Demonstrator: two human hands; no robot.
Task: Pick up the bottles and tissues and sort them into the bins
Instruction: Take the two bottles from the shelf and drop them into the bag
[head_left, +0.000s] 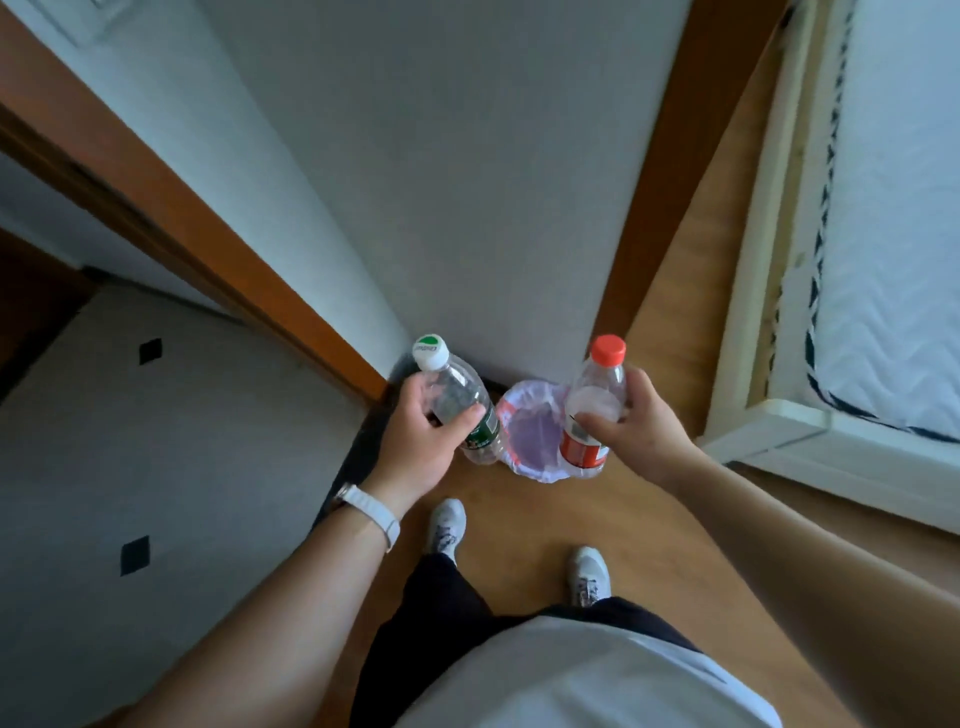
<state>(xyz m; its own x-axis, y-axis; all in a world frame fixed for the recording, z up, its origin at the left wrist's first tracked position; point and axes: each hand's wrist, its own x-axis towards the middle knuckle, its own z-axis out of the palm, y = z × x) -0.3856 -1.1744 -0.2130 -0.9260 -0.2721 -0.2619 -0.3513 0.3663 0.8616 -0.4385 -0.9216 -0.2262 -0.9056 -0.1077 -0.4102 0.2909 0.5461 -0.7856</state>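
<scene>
The left hand (415, 436) grips a clear bottle (460, 400) with a white-and-green cap and a green label, fingers wrapped around its middle; the thumb crosses the front and hides part of the label. The right hand (631, 423) grips a second bottle (592, 410) with a red cap and a red label, fingers closed around its upper body; the fingertips behind the plastic are hard to make out. Both bottles are held tilted above a bin (530, 436) lined with a pale bag, which stands on the wood floor (524, 530) against the wall (467, 182). The two bottles cover the bin's left and right rims, and its inside shows only as a blurred purple tone, so its contents cannot be told. A white band (371, 512) sits on the left wrist. A mattress (893, 208) at right is cut off by the frame edge. No tissues can be made out.
</scene>
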